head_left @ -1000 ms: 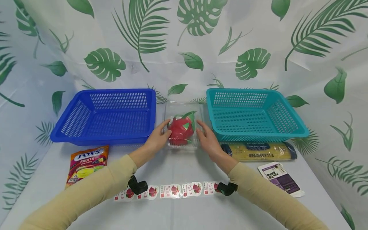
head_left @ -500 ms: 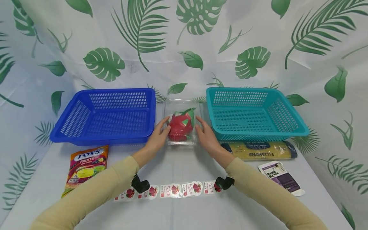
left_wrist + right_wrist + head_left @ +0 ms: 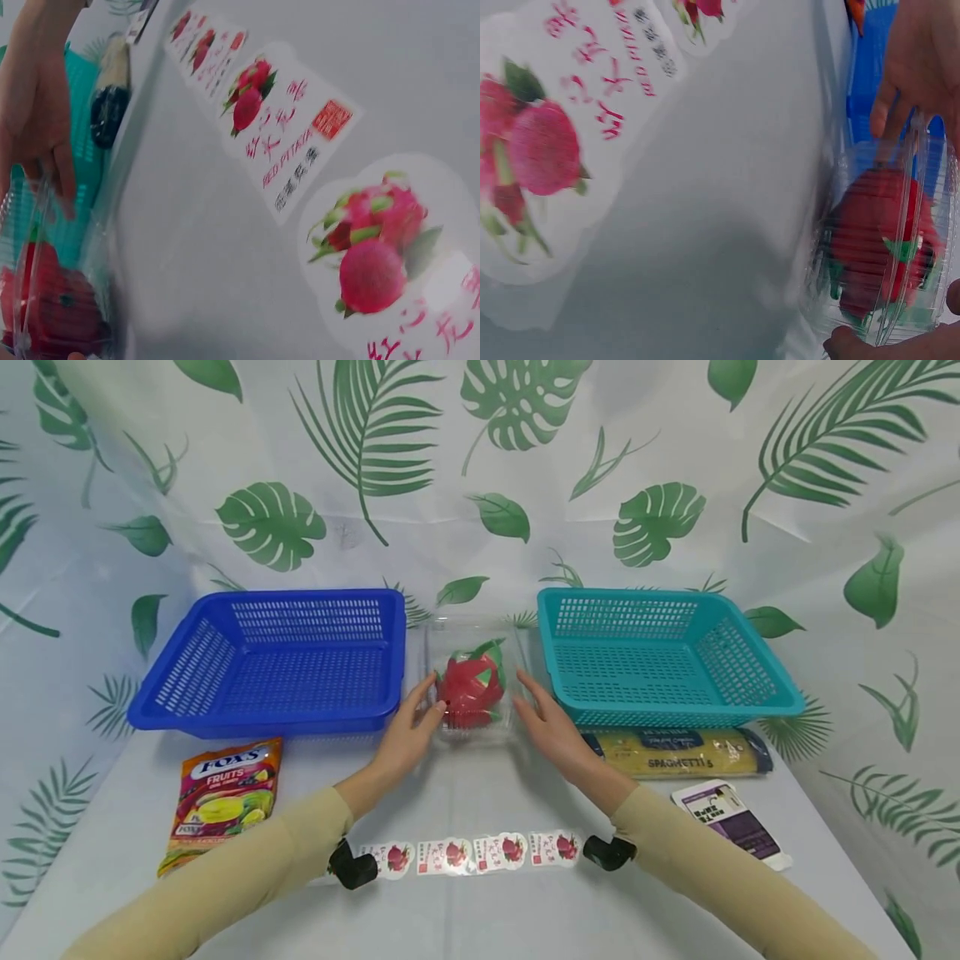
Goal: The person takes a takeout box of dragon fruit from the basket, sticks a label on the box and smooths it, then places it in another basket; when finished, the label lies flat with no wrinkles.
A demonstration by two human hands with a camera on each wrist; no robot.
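A clear plastic clamshell box [image 3: 513, 714] lies on the table between the two baskets. Inside it sits a red dragon fruit [image 3: 472, 689] with green scales, which looks like a model. The left hand [image 3: 405, 735] is at the box's left side, fingers extended, its thumb by the front left corner. On the right side, the right hand [image 3: 553, 735] lies close to the box wall with its fingers fairly straight. In the right wrist view, the left hand's fingertips [image 3: 885, 120] touch the box's edge. Neither hand curls around the box.
A blue basket [image 3: 277, 727] stands left and a teal basket [image 3: 675, 714] right. Nearer are a FOX'S candy bag [image 3: 225, 797], a spaghetti pack [image 3: 678, 753] and a purple-and-white packet [image 3: 731, 822]. A strip of dragon fruit stickers [image 3: 453, 857] lies in front.
Both hands have spread slightly apart, the right hand moving right and the left hand a little left. The box, tipped or shifted slightly earlier, now lies between them with the fruit still inside.
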